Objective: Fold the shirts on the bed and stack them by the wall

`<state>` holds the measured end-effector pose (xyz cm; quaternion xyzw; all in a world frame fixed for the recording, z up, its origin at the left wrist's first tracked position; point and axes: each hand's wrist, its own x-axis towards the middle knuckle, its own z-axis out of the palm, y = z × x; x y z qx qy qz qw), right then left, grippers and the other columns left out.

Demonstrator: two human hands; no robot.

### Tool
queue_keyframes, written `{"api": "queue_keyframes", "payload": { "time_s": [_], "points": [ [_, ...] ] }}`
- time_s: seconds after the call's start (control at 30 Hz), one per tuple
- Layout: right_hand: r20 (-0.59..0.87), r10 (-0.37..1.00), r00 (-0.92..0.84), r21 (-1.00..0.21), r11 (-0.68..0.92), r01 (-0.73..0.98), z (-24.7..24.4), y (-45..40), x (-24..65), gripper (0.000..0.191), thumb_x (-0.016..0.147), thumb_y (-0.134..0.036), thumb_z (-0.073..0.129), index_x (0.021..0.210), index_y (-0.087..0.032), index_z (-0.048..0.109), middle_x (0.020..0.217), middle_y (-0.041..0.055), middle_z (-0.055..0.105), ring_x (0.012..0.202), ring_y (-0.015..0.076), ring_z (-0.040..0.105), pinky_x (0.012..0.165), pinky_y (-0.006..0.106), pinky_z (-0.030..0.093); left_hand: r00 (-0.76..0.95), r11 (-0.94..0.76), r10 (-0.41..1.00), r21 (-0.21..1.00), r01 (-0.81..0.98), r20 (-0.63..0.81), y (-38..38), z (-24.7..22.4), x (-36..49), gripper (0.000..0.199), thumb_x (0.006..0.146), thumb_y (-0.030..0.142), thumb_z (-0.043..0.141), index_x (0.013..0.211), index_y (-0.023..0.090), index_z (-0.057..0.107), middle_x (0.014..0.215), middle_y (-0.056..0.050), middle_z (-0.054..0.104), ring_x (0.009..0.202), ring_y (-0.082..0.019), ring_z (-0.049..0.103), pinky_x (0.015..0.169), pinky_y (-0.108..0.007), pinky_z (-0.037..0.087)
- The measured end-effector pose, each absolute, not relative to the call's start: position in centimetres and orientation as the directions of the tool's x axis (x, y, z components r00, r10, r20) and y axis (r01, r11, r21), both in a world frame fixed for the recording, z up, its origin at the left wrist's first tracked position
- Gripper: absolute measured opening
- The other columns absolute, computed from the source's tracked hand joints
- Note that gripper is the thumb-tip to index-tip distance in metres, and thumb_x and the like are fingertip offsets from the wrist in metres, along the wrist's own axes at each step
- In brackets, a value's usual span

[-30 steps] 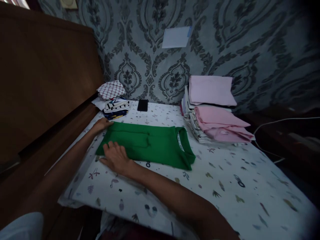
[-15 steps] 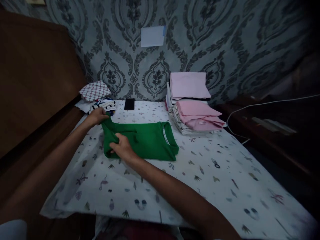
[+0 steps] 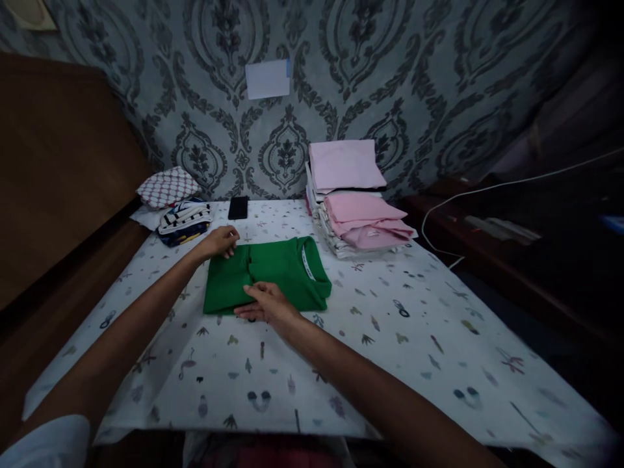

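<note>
A green T-shirt (image 3: 277,266), folded into a flat rectangle, lies on the patterned white cloth (image 3: 292,364). Its collar with a white label inside points to the right. At the shirt's far left edge is my left hand (image 3: 221,242), its fingers loosely bent and apart, with no cloth gripped in them. My right hand (image 3: 270,307) rests at the near edge of the shirt, fingers stretched out and thumb over the fabric. The left end of the shirt is folded over, and a short crease shows near its middle.
Behind on the right stand stacks of folded clothes, with a pink garment (image 3: 365,218) and a pale pink one (image 3: 346,166) on top. At the back left lie a striped garment (image 3: 185,218) and a checked one (image 3: 168,187). A black phone (image 3: 238,208) lies by the wall.
The shirt's left end, lifted and pinched before, now lies folded flat over the rest. Both hands have let go and shifted right along the shirt. The view has turned slightly right.
</note>
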<state>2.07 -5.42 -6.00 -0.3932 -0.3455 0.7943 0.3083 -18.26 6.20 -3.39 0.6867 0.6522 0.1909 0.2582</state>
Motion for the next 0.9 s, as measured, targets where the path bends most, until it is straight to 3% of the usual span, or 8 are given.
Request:
{"api": "queue_keyframes", "payload": {
  "time_s": [0.13, 0.2, 0.3, 0.43, 0.57, 0.67, 0.8, 0.9],
  "points": [
    [-0.413, 0.761, -0.501, -0.815, -0.554, -0.169, -6.1, -5.2, 1.7, 0.024, 0.093, -0.024, 0.066, 0.088, -0.021, 0.042, 0.060, -0.0045, 0.060, 0.055, 0.0174, 0.073, 0.052, 0.023, 0.059, 0.207, -0.180, 0.978, 0.558, 0.810, 0.015, 6.4, -2.6, -19.9, 0.024, 0.077, 0.030, 0.056, 0.095, 0.018, 0.066, 0.103, -0.009, 0.073, 0.097, -0.022, 0.067, 0.086, -0.034, 0.053],
    [-0.428, 0.757, -0.494, -0.815, -0.560, -0.151, -6.3, -5.1, 1.5, 0.022, 0.094, -0.021, 0.063, 0.089, -0.022, 0.042, 0.056, -0.0062, 0.059, 0.051, 0.0172, 0.071, 0.050, 0.023, 0.058, 0.270, -0.244, 0.962, 0.533, 0.810, 0.030, 6.6, -3.1, -19.8, 0.026, 0.071, 0.028, 0.060, 0.094, 0.019, 0.069, 0.106, -0.007, 0.073, 0.102, -0.023, 0.065, 0.094, -0.034, 0.050],
    [-0.424, 0.766, -0.484, -0.815, -0.555, -0.165, -6.7, -5.1, 1.5, 0.024, 0.091, -0.019, 0.065, 0.093, -0.022, 0.042, 0.057, -0.0073, 0.060, 0.050, 0.0174, 0.071, 0.050, 0.023, 0.057, 0.303, -0.283, 0.952, 0.496, 0.821, 0.041, 7.2, -3.9, -19.6, 0.024, 0.069, 0.029, 0.061, 0.089, 0.018, 0.069, 0.094, -0.005, 0.073, 0.091, -0.022, 0.065, 0.088, -0.034, 0.050],
    [-0.421, 0.775, -0.471, -0.826, -0.543, -0.155, -7.2, -5.1, 1.6, 0.023, 0.092, -0.019, 0.063, 0.102, -0.021, 0.042, 0.058, -0.0067, 0.062, 0.049, 0.0176, 0.071, 0.048, 0.023, 0.056, 0.253, -0.267, 0.963, 0.456, 0.849, 0.093, 8.1, -4.7, -19.8, 0.026, 0.080, 0.034, 0.053, 0.093, 0.017, 0.067, 0.087, -0.004, 0.071, 0.082, -0.020, 0.063, 0.079, -0.031, 0.049],
    [-0.460, 0.723, -0.516, -0.829, -0.558, -0.043, -7.1, -5.1, 2.0, 0.027, 0.094, -0.022, 0.060, 0.116, -0.019, 0.043, 0.056, -0.0042, 0.065, 0.044, 0.0170, 0.067, 0.045, 0.023, 0.054, 0.208, -0.244, 0.969, 0.396, 0.885, 0.133, 7.7, -5.8, -19.2, 0.025, 0.084, 0.035, 0.051, 0.093, 0.016, 0.066, 0.090, -0.007, 0.070, 0.087, -0.023, 0.062, 0.081, -0.034, 0.048],
    [-0.468, 0.685, -0.558, -0.849, -0.525, 0.068, -6.3, -5.2, 2.5, 0.033, 0.097, -0.021, 0.052, 0.127, -0.015, 0.040, 0.052, -0.0030, 0.064, 0.043, 0.0168, 0.065, 0.043, 0.023, 0.052, 0.186, -0.237, 0.967, 0.350, 0.906, 0.174, 6.5, -6.2, -18.7, 0.029, 0.088, 0.038, 0.051, 0.101, 0.017, 0.066, 0.104, -0.011, 0.069, 0.102, -0.028, 0.060, 0.092, -0.040, 0.046],
    [-0.387, 0.750, -0.537, -0.922, -0.293, 0.255, -4.9, -5.3, 4.0, 0.043, 0.097, -0.025, 0.050, 0.136, -0.011, 0.039, 0.054, -0.0035, 0.064, 0.041, 0.0144, 0.060, 0.042, 0.022, 0.048, 0.188, -0.270, 0.940, 0.281, 0.921, 0.286, 3.9, -5.5, -18.8, 0.040, 0.096, 0.039, 0.042, 0.124, 0.016, 0.060, 0.124, -0.015, 0.064, 0.119, -0.030, 0.055, 0.103, -0.046, 0.042],
    [-0.114, 0.871, -0.478, -0.920, 0.089, 0.382, -4.1, -4.9, 5.1, 0.038, 0.096, -0.026, 0.049, 0.132, -0.012, 0.051, 0.060, -0.0020, 0.065, 0.045, 0.0133, 0.058, 0.050, 0.025, 0.048, 0.233, -0.324, 0.921, 0.285, 0.902, 0.311, 1.2, -5.3, -18.4, 0.048, 0.100, 0.040, 0.033, 0.136, 0.015, 0.052, 0.136, -0.016, 0.060, 0.128, -0.028, 0.052, 0.109, -0.045, 0.040]
  ]
}}
